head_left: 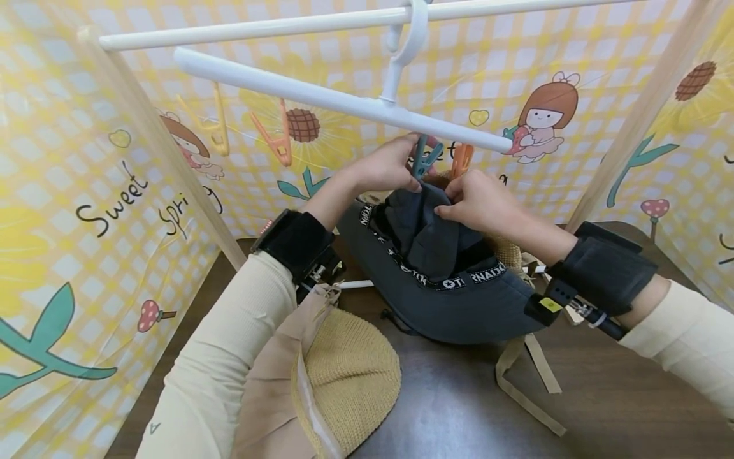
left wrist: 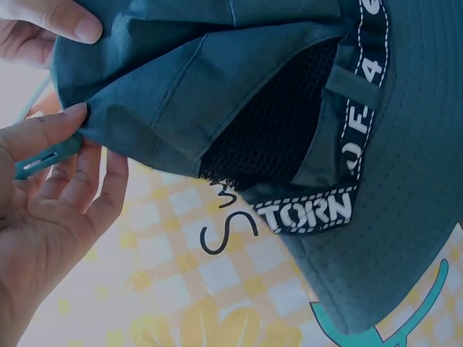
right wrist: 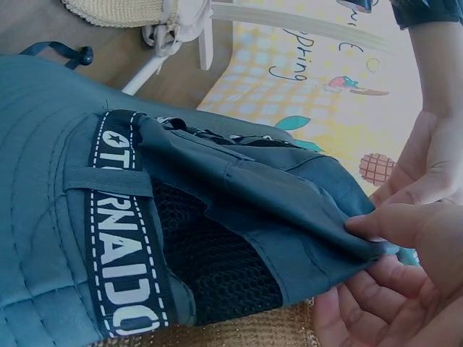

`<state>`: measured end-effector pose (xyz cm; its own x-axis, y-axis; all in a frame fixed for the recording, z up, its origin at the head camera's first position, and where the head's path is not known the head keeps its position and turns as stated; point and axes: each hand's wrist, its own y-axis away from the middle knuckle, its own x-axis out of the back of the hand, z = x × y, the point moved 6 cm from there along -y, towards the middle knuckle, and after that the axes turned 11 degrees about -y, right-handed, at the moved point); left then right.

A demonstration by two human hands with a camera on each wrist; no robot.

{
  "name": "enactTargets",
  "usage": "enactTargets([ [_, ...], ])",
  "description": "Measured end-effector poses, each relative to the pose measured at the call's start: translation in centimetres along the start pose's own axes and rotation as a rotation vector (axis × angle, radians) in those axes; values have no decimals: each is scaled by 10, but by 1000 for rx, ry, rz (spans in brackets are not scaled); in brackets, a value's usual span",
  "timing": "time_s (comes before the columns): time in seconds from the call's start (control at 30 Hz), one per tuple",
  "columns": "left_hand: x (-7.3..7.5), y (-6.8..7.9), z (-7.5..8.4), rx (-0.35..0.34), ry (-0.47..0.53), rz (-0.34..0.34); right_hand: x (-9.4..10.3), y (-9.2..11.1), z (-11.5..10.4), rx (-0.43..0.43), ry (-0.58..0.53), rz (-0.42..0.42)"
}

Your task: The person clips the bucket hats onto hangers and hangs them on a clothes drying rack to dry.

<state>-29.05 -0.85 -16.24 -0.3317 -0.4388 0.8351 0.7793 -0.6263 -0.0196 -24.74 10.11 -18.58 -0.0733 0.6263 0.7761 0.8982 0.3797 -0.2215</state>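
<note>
A dark grey bucket hat (head_left: 459, 312) with a white-lettered band hangs under the white hanger (head_left: 344, 99), crown up and inside facing me. My left hand (head_left: 387, 167) pinches the crown's edge between thumb and fingers, right beside a teal clip (head_left: 423, 159) on the hanger. In the left wrist view the teal clip (left wrist: 51, 157) lies across the left fingers, partly hidden. My right hand (head_left: 484, 201) pinches the crown fabric a little to the right, near an orange clip (head_left: 461, 159). Whether the teal clip bites the fabric is hidden.
A straw hat (head_left: 358, 382) with a beige brim lies on the table at lower left. More woven straw (head_left: 510, 252) shows behind the grey hat, with beige ties (head_left: 524, 389) below. A yellow clip (head_left: 218, 127) and another orange clip (head_left: 278, 140) hang from the hanger's left side.
</note>
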Motion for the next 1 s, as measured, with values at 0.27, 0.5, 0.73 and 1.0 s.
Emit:
enactTargets([
  [0.27, 4, -3, 2, 56, 204, 15, 3, 0, 5, -13, 9, 25],
  [0.5, 6, -6, -1, 70, 565, 48, 5, -1, 1, -19, 30, 29],
  [0.73, 5, -4, 0, 58, 703, 6, 9, -1, -1, -47, 40, 32],
  [1.0, 5, -7, -2, 23, 657, -34, 12, 2, -2, -52, 22, 33],
])
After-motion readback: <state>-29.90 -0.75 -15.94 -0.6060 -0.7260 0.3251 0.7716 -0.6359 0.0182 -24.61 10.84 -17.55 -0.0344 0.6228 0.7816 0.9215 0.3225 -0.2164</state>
